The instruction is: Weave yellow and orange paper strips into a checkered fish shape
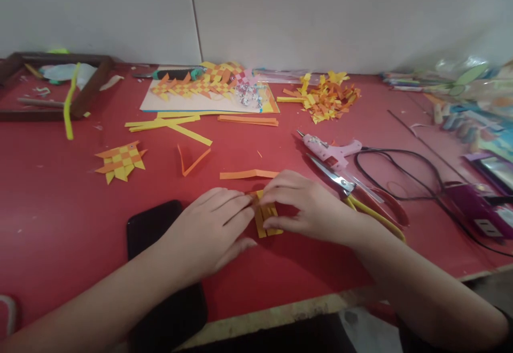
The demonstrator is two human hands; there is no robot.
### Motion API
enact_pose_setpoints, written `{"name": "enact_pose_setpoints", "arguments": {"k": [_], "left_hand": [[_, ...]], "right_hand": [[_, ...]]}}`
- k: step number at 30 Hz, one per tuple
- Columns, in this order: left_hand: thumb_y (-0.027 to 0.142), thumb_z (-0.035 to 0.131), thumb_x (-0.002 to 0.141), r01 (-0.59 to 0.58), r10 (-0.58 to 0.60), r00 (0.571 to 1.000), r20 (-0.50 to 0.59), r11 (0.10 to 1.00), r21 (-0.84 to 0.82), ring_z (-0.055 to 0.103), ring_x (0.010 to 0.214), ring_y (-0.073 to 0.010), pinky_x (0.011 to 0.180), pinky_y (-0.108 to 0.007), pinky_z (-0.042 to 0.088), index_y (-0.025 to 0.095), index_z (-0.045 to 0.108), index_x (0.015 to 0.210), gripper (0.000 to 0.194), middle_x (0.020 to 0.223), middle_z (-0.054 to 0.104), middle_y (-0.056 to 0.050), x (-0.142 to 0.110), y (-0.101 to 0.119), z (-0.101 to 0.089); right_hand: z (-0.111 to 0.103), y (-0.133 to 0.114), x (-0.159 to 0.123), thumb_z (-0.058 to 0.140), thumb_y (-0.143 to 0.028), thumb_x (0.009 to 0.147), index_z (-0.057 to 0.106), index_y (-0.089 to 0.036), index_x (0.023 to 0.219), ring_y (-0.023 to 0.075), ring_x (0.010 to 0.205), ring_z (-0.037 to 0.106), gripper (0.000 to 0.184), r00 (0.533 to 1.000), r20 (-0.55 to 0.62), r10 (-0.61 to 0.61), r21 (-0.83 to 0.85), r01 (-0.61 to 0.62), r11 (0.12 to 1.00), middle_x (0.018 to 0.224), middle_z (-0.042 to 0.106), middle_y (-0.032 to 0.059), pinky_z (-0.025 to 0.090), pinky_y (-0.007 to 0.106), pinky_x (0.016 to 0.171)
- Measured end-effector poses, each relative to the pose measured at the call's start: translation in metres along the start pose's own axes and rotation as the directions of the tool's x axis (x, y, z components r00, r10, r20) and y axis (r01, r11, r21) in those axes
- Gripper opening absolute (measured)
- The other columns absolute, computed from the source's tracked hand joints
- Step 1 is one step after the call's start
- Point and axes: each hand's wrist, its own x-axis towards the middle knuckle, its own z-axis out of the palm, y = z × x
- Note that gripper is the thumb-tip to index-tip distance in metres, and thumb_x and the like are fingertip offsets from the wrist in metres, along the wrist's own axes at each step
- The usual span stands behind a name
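Yellow paper strips point(261, 229) stand side by side between my hands, with a bit of orange strip at their upper left. My left hand point(220, 222) has its fingertips pressed together on the left edge of the strips, its thumb lower down. My right hand point(298, 203) pinches the strips from the right, fingers above and thumb below. Just beyond lies a creased orange paper strip point(240, 175). A folded orange strip point(192, 163) forms a V farther left. A woven yellow-and-orange paper fish point(122, 160) rests on the red table point(72, 224).
A pink glue gun point(331, 152) and scissors point(340, 182) lie right, beside a black cable point(385, 152) and purple box point(476, 208). A black phone point(154, 222) sits under my left forearm. Behind are woven pieces point(192, 85), paper scraps point(331, 99) and a brown frame point(94, 80).
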Motion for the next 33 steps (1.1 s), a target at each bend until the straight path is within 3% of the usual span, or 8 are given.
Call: {"name": "enact_pose_setpoints", "arguments": {"k": [4, 9, 13, 19, 24, 33], "left_hand": [[0.032, 0.052, 0.099, -0.011, 0.01, 0.999, -0.05, 1.0, -0.009, 0.064, 0.095, -0.0316, 0.086, -0.051, 0.055, 0.007, 0.068, 0.11, 0.032, 0.106, 0.072, -0.015, -0.002, 0.002, -0.005], [0.024, 0.052, 0.097, -0.003, 0.003, 0.999, -0.054, 1.0, -0.002, 0.065, 0.087, -0.0303, 0.075, -0.047, 0.058, 0.008, 0.069, 0.103, 0.024, 0.098, 0.072, -0.015, -0.002, 0.007, -0.007], [0.028, 0.052, 0.097, 0.009, -0.008, 0.999, -0.045, 1.0, 0.015, 0.064, 0.085, -0.0308, 0.072, -0.048, 0.058, 0.004, 0.063, 0.119, 0.034, 0.096, 0.071, -0.015, 0.001, 0.008, -0.005], [0.03, 0.059, 0.094, 0.018, -0.018, 1.0, -0.017, 1.0, -0.018, 0.062, 0.089, -0.0302, 0.077, -0.047, 0.057, 0.011, 0.07, 0.098, 0.023, 0.097, 0.07, -0.012, -0.001, 0.006, -0.004], [0.032, 0.06, 0.094, 0.01, -0.01, 1.0, 0.009, 1.0, -0.019, 0.061, 0.093, -0.0298, 0.081, -0.046, 0.056, 0.01, 0.071, 0.105, 0.027, 0.108, 0.07, -0.013, -0.003, 0.006, -0.004], [0.036, 0.058, 0.096, -0.017, 0.016, 1.0, -0.011, 1.0, -0.018, 0.061, 0.097, -0.0287, 0.085, -0.045, 0.054, 0.007, 0.069, 0.112, 0.035, 0.114, 0.072, -0.014, -0.002, 0.005, -0.004]], "right_hand": [[-0.004, 0.0, -0.001, 0.071, -0.03, 0.088, 0.068, -0.019, 0.102, 0.0183, 0.099, 0.06, 0.018, 0.996, 0.091, 0.014, 0.027, -0.017, 1.0, 0.103, 0.068, 0.0062, 0.048, 0.033, 0.089], [-0.004, -0.002, -0.002, 0.081, -0.046, 0.075, 0.067, -0.02, 0.104, 0.0212, 0.108, 0.058, 0.042, 0.982, 0.161, 0.094, 0.027, -0.1, 0.995, 0.111, 0.066, 0.0057, 0.044, 0.037, 0.097], [0.003, -0.005, -0.003, 0.083, -0.041, 0.074, 0.066, -0.019, 0.097, 0.0214, 0.104, 0.057, 0.037, 0.984, 0.137, 0.117, -0.042, -0.113, 0.993, 0.107, 0.065, 0.0051, 0.043, 0.038, 0.096], [0.003, -0.001, -0.001, 0.08, -0.035, 0.079, 0.069, -0.02, 0.096, 0.0196, 0.102, 0.059, 0.025, 0.987, 0.125, 0.099, -0.002, -0.1, 0.995, 0.106, 0.066, 0.005, 0.046, 0.035, 0.093], [-0.001, 0.007, 0.0, 0.075, -0.029, 0.085, 0.074, -0.022, 0.093, 0.0174, 0.098, 0.063, 0.011, 0.992, 0.118, 0.041, 0.062, -0.048, 0.997, 0.102, 0.068, 0.0041, 0.049, 0.034, 0.092], [-0.005, 0.002, 0.0, 0.068, -0.032, 0.091, 0.076, -0.021, 0.099, 0.017, 0.099, 0.064, 0.016, 0.993, 0.109, 0.046, 0.074, -0.054, 0.996, 0.103, 0.069, 0.0058, 0.051, 0.033, 0.092]]}}
